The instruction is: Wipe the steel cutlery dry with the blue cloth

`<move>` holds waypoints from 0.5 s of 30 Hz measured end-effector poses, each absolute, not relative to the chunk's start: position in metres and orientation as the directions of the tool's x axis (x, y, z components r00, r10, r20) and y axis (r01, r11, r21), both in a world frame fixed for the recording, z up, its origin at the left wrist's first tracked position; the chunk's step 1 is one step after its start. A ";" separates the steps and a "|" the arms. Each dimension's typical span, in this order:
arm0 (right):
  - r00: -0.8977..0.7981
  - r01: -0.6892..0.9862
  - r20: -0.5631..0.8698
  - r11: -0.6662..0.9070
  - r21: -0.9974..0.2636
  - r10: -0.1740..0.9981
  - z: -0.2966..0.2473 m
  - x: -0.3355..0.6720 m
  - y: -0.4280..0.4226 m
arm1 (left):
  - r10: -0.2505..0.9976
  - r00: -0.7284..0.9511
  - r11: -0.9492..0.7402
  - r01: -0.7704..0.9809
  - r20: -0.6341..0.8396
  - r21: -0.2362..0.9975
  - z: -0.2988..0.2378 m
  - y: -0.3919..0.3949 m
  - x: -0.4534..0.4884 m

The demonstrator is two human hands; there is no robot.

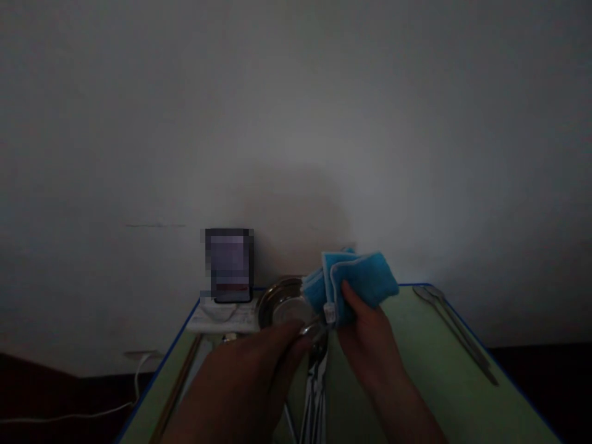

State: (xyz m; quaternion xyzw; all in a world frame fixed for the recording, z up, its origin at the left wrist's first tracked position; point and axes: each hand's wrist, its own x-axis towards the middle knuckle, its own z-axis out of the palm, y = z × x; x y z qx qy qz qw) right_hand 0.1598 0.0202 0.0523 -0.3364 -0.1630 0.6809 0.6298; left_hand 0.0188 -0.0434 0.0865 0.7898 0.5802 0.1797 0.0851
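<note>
My right hand [370, 336] is closed on a folded blue cloth [356, 280], held up over the far part of a green table [416, 370]. My left hand [250, 376] is closed round a metal utensil [314, 333], its end meeting the cloth. Right behind the hands stands a steel bowl [277, 302]. Several more metal utensils [314, 401] lie on the table below the hands. The room is dim.
A phone [230, 265] stands propped at the table's far left edge on a white holder [222, 317]. Two spoons [456, 330] lie along the right edge. A white cable [92, 413] runs on the floor at left. A plain wall fills the background.
</note>
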 end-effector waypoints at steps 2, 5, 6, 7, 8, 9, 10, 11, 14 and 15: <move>0.025 -0.710 -0.187 -0.115 -0.695 0.982 0.057 0.173 0.024 | 0.925 0.288 -0.364 0.860 0.250 0.357 0.089 -0.044 0.014; 0.015 -0.640 -0.082 -0.053 -0.767 0.997 0.063 0.190 0.023 | 0.882 0.235 -0.393 0.845 0.409 0.363 0.095 -0.046 0.008; 0.014 -0.614 -0.042 -0.024 -0.789 0.999 0.065 0.195 0.022 | 0.860 0.202 -0.395 0.845 0.469 0.360 0.097 -0.047 0.006; 0.014 -0.585 0.002 0.009 -0.811 1.000 0.067 0.198 0.020 | 0.836 0.171 -0.394 0.848 0.521 0.354 0.099 -0.049 0.004; 0.012 -0.550 0.050 0.048 -0.834 0.999 0.068 0.200 0.018 | 0.815 0.136 -0.383 0.856 0.563 0.348 0.101 -0.052 0.001; 0.006 -0.511 0.101 0.090 -0.855 0.995 0.071 0.202 0.016 | 0.799 0.111 -0.373 0.862 0.590 0.342 0.103 -0.054 -0.001; -0.006 -0.470 0.152 0.132 -0.873 0.988 0.074 0.204 0.013 | 0.794 0.089 -0.354 0.872 0.601 0.339 0.104 -0.057 -0.003; -0.026 -0.428 0.200 0.170 -0.888 0.980 0.077 0.205 0.010 | 0.806 0.060 -0.320 0.882 0.589 0.348 0.106 -0.060 -0.005; -0.087 -0.305 0.302 0.263 -0.915 0.949 0.088 0.211 0.000 | 0.811 0.058 -0.318 0.879 0.582 0.356 0.112 -0.066 -0.007; -0.104 -0.257 0.323 0.288 -0.922 0.941 0.092 0.214 -0.003 | 0.796 0.082 -0.349 0.871 0.599 0.345 0.113 -0.067 -0.005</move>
